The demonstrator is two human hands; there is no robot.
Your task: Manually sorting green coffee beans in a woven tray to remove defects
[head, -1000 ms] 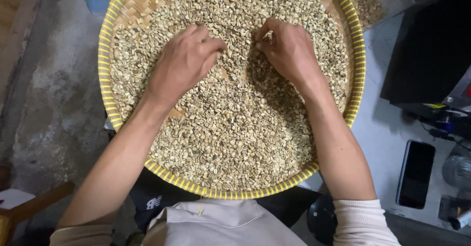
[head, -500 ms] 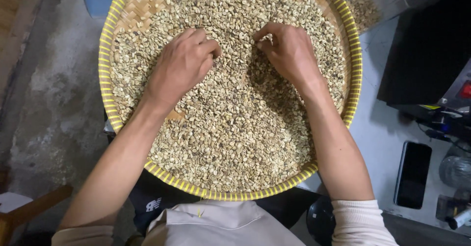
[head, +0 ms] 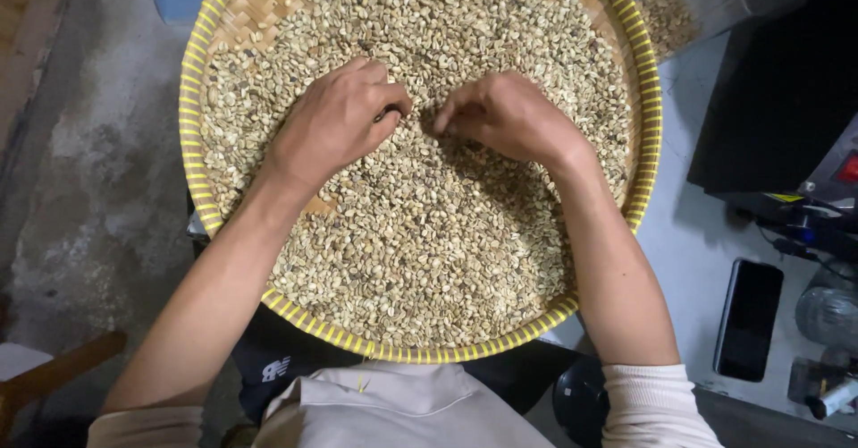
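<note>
Over the tray point(head: 189, 135), a round woven basket with a yellow rim, both hands worked in the beans point(head: 420, 242), which filled it almost to the rim. Left hand point(head: 332, 122) lay palm-down near the tray's middle, fingers point(head: 386, 99) curled and pressed into the beans. Right hand point(head: 505, 113) sat just beside it, fingertips pinched together on the beans, though whether they gripped one could not be told. Right of the tray, a dark phone point(head: 747, 317) lay flat on a pale surface.
</note>
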